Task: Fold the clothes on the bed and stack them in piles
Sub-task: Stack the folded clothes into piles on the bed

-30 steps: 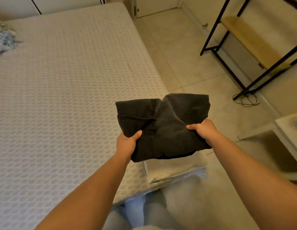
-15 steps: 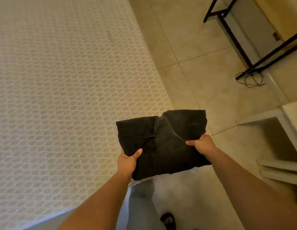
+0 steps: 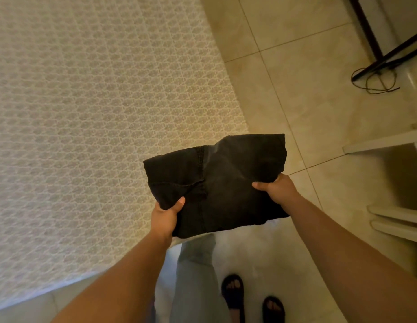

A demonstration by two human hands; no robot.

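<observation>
— Hands first: how many do we see, and what are they doing?

— Two. Our left hand (image 3: 166, 217) grips the near left corner of a folded black garment (image 3: 216, 185), thumb on top and fingers hidden beneath. Our right hand (image 3: 276, 188) pinches the right edge the same way, thumb over the cloth. Both hold the one piece between them.

— Only one garment, then?

— One that we can count. It is dark denim-like cloth with visible seams, folded into a rough rectangle and held flat in the air over the corner of the bed (image 3: 86, 124). Its left part hangs above the mattress, its right part above the floor (image 3: 296, 101). Whether anything lies under it we cannot tell.

— What about the surface?

— One bed, covered in a pale sheet with a small repeating lattice pattern. It fills the left of the view, and its corner sits just below the garment.

— And the room?

— Large beige tiles with thin grout lines. At upper right stands one dark metal frame (image 3: 375, 54), with a loop of thin cord (image 3: 375, 82) on the tiles at its foot. White furniture (image 3: 389, 141) runs along the right edge. Below the garment we see our pale trouser legs (image 3: 195, 276) and two feet in black sandals (image 3: 233, 290).
</observation>
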